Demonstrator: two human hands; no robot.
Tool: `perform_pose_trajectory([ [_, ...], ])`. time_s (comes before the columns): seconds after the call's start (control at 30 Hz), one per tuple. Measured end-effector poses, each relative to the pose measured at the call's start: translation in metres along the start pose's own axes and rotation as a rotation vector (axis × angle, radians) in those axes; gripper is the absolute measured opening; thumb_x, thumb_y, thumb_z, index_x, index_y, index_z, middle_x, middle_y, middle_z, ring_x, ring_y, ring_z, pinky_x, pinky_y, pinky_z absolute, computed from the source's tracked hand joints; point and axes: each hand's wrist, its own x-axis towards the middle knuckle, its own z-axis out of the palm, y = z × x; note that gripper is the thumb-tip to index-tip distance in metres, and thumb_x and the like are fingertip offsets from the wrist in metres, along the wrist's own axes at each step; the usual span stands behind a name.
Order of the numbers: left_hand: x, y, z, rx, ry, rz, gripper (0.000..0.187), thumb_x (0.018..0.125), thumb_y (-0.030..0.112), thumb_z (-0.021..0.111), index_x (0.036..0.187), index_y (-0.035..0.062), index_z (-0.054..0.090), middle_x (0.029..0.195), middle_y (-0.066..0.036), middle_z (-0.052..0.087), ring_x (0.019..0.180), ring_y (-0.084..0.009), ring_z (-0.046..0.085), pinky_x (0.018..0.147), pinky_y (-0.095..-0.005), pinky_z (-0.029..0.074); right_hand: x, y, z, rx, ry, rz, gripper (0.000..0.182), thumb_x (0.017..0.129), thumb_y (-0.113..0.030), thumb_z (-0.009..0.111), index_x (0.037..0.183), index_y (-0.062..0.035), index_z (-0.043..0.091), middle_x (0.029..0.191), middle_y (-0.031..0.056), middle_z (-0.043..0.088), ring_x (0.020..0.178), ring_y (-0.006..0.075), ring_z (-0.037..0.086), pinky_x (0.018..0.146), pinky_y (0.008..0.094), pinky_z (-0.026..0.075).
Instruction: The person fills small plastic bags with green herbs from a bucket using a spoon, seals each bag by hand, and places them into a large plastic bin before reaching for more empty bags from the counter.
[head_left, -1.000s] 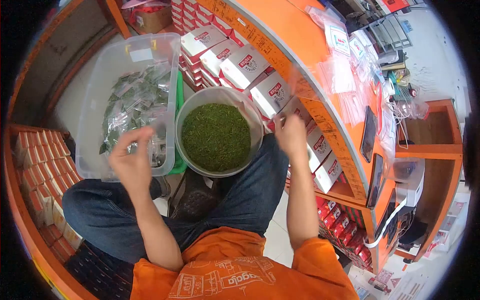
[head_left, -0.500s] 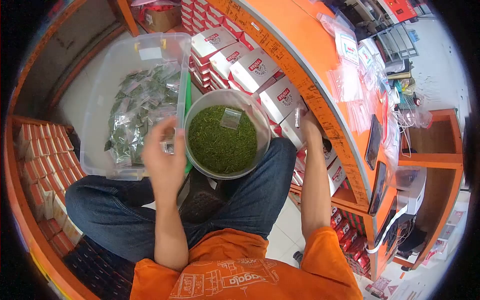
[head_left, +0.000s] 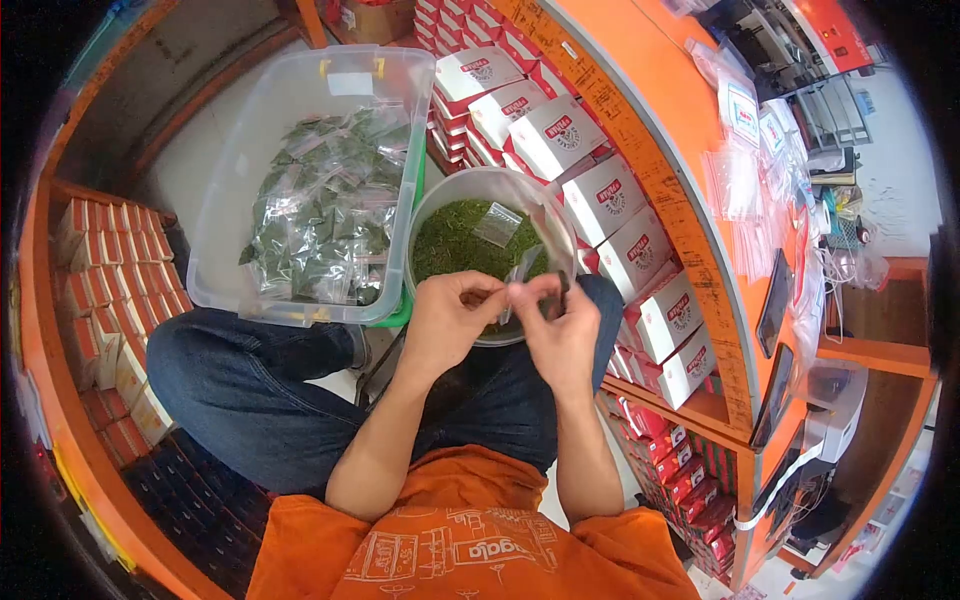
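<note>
A round clear tub [head_left: 572, 215] of chopped green herb [head_left: 450, 232] sits between the person's legs, a small flat plastic packet [head_left: 497, 225] lying on the herb. Over the tub's near edge, my left hand [head_left: 452, 322] and my right hand [head_left: 556, 330] meet at the fingertips. Both pinch a small clear plastic bag [head_left: 522, 268] that stands up between them. Part of a dark object shows at my right fingers, too small to make out. To the left, a large clear bin [head_left: 222, 200] holds many filled packets [head_left: 330, 210] of green herb.
Stacked white and red boxes [head_left: 606, 195] stand right of the tub under an orange table edge [head_left: 690, 220]. Plastic bags [head_left: 735, 190] and a phone [head_left: 773, 303] lie on the table. More boxes [head_left: 120, 270] are stacked at far left.
My left hand has moved from the bin's edge to the tub. My right hand has come from the boxes to meet it, with the small bag now between them. The view has shifted.
</note>
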Motion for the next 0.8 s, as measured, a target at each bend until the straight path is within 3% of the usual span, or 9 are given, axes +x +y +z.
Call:
perform_pose_trajectory([
  [0.2,-0.005,0.008,-0.009,0.192,-0.07,0.087,0.017,0.086,0.01,0.077,0.093,-0.0044,0.074,0.08,-0.008,0.074,0.07,-0.0104,0.067,0.066,-0.0247,0.054,0.005,0.021,-0.018,0.157,-0.38,0.11,0.028,0.095,-0.024,0.07,0.095,0.0035,0.072,0.073,0.0054,0.07,0.062,0.0063,0.052,0.055,0.0266,0.043],
  [0.3,-0.005,0.009,-0.008,-0.034,-0.153,0.024,0.014,0.085,0.007,0.078,0.093,-0.0034,0.073,0.078,-0.009,0.073,0.068,-0.01,0.067,0.065,-0.0256,0.054,0.003,0.012,-0.024,0.135,-0.405,0.009,0.021,0.092,-0.018,0.07,0.091,0.0033,0.07,0.075,0.0112,0.07,0.062,0.0165,0.062,0.058,0.0334,0.048],
  [0.37,-0.008,0.013,-0.003,0.057,-0.045,0.034,0.007,0.085,0.0,0.072,0.091,-0.0043,0.072,0.08,-0.007,0.073,0.074,-0.0107,0.068,0.069,-0.0252,0.055,-0.002,0.01,-0.018,-0.276,-0.218,-0.267,0.016,0.085,-0.012,0.071,0.087,0.0032,0.067,0.078,0.0176,0.069,0.066,0.0323,0.067,0.061,0.0412,0.051],
  [0.4,-0.01,0.017,0.0,0.06,-0.048,0.031,0.007,0.085,0.0,0.072,0.091,-0.0043,0.072,0.08,-0.007,0.073,0.074,-0.0107,0.068,0.069,-0.0252,0.055,-0.003,0.01,-0.017,-0.274,-0.217,-0.262,0.016,0.085,-0.012,0.071,0.087,0.0032,0.067,0.078,0.0176,0.069,0.066,0.0323,0.067,0.061,0.0412,0.051],
  [0.47,-0.012,0.024,0.006,0.432,0.259,0.177,0.012,0.081,0.002,0.075,0.091,-0.0038,0.073,0.078,-0.008,0.073,0.069,-0.0117,0.068,0.068,-0.025,0.055,-0.003,0.01,-0.015,-0.429,-0.131,-0.207,0.016,0.079,-0.01,0.072,0.084,0.0031,0.064,0.082,0.0228,0.066,0.075,0.042,0.066,0.064,0.0464,0.052],
  [0.53,-0.008,0.019,-0.002,0.507,0.212,0.071,0.032,0.076,0.006,0.079,0.106,-0.0013,0.071,0.097,-0.013,0.074,0.083,-0.0179,0.071,0.077,-0.0295,0.056,-0.001,0.01,-0.014,-0.442,-0.123,-0.195,0.017,0.079,-0.01,0.071,0.083,0.0043,0.063,0.078,0.0215,0.066,0.072,0.0396,0.067,0.062,0.045,0.051],
  [0.6,-0.002,0.016,-0.01,0.448,0.013,0.446,0.049,0.072,0.008,0.082,0.119,0.0022,0.066,0.122,-0.014,0.068,0.11,-0.0258,0.066,0.093,-0.0375,0.052,0.004,0.016,-0.017,-0.222,-0.235,-0.146,0.015,0.081,-0.008,0.068,0.08,0.0042,0.061,0.069,0.0184,0.063,0.062,0.0327,0.065,0.059,0.0419,0.05],
  [0.7,-0.002,0.015,-0.016,0.456,-0.281,0.525,0.062,0.069,0.011,0.084,0.126,0.0064,0.06,0.139,-0.018,0.054,0.13,-0.0343,0.051,0.11,-0.0448,0.039,0.008,0.03,-0.019,-0.042,-0.433,-0.019,0.014,0.083,-0.007,0.065,0.079,0.0039,0.059,0.063,0.0151,0.058,0.057,0.0225,0.06,0.057,0.0371,0.048],
  [0.8,0.002,0.01,-0.022,0.492,-0.271,0.482,0.058,0.068,0.013,0.085,0.12,0.0066,0.063,0.13,-0.016,0.06,0.131,-0.0354,0.05,0.113,-0.0462,0.035,0.015,0.026,-0.019,0.026,-0.485,0.0,0.013,0.085,-0.007,0.063,0.08,0.0039,0.059,0.063,0.0142,0.055,0.058,0.0171,0.057,0.057,0.0345,0.046],
])
